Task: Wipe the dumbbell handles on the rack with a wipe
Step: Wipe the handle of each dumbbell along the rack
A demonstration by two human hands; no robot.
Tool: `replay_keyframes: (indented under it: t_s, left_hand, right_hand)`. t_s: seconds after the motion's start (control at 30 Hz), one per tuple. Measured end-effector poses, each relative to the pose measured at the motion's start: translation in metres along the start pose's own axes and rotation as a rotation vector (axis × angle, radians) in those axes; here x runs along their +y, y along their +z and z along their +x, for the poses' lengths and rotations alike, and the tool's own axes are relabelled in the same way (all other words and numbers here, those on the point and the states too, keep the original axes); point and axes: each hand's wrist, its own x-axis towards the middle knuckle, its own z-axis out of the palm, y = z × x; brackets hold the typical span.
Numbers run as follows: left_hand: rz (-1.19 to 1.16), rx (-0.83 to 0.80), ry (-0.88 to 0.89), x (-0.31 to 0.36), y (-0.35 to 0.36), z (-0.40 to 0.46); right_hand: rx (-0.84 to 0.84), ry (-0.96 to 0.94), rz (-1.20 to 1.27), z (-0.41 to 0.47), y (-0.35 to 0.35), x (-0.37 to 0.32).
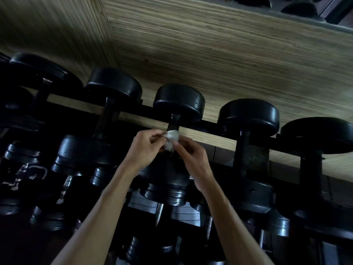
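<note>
A crumpled white wipe (pixel 172 139) sits against the dark handle (pixel 174 123) of the middle black dumbbell (pixel 179 102) on the top row of the rack (pixel 214 124). My left hand (pixel 147 148) pinches the wipe from the left. From the right, my right hand (pixel 193 155) pinches it with curled fingers. Both hands cover the lower part of that handle. Other black dumbbells lie to the left (pixel 114 87) and right (pixel 248 115) on the same row.
A wood-grain wall (pixel 219 54) stands close behind the rack. Lower rows hold several smaller dumbbells (pixel 164 192) with metal handles, beneath my forearms. A mirror edge (pixel 286 8) shows at the top right.
</note>
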Motion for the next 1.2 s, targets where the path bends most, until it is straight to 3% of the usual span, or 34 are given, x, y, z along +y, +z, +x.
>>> replay_keyframes:
  t_s: [0.1,0.2,0.33,0.43,0.63,0.83,0.9,1.07,1.2]
  left_hand:
    - [-0.024,-0.024,0.023,0.005,0.0,-0.002]
    - [0.145,0.097,0.121,0.0,0.001,-0.004]
    - [0.391,0.307,0.268,-0.024,0.009,-0.018]
    - [0.349,0.413,0.218,-0.039,0.021,-0.032]
    - [0.329,0.459,0.219,-0.047,0.024,-0.039]
    - [0.255,0.477,0.212,-0.05,0.024,-0.037]
    - [0.24,0.483,0.211,-0.051,0.025,-0.035]
    - [0.212,0.487,0.191,-0.051,0.026,-0.037]
    - [0.199,0.492,0.198,-0.051,0.026,-0.036]
  right_hand:
    - [-0.028,-0.015,0.064,0.003,-0.004,-0.005]
    - [0.078,-0.038,0.083,0.014,-0.005,-0.002]
    - [0.296,-0.311,-0.379,0.037,-0.005,-0.001]
    - [0.284,-0.602,-0.634,0.06,0.003,-0.002]
    - [0.224,-1.042,-1.032,0.069,0.011,0.008]
    - [0.059,-0.795,-1.006,0.06,-0.016,0.022]
    - [0.011,-0.773,-0.99,0.054,-0.018,0.02]
    - [0.141,-0.742,-0.934,0.068,0.001,0.009]
    - [0.035,-0.739,-0.935,0.058,0.001,0.01]
